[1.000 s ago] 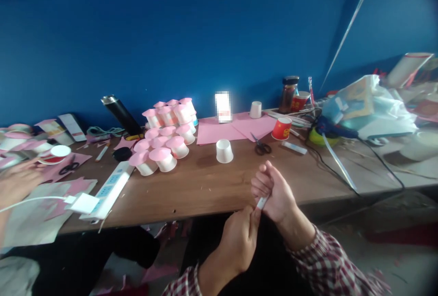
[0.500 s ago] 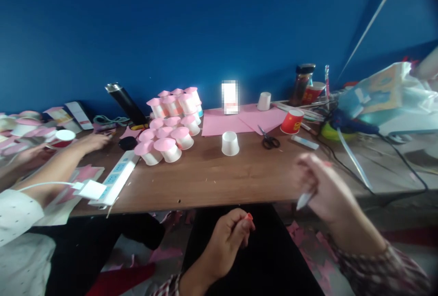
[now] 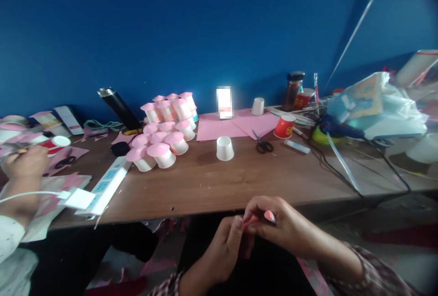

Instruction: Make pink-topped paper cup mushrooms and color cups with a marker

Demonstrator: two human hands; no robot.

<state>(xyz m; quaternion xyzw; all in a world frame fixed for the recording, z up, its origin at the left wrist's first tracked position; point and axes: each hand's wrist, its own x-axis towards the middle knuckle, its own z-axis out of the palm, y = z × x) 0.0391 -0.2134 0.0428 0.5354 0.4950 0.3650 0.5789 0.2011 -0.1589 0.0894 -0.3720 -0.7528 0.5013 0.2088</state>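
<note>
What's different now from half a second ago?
The right hand has swung left and closer to the body, meeting the left hand at a small pink piece; it still grips a pink-ended white object. A co-worker's hand has drawn back leftward. The left hand barely moved. The pink sheets by the wall, and the red cup and scissors near them, stayed put.

From here I see a deep-blue flat wall [image 3: 219, 27] beyond the right hand [image 3: 275, 225], a brown wood-grain tabletop [image 3: 198, 186] before it, dim grey floor [image 3: 415, 262] below.
</note>
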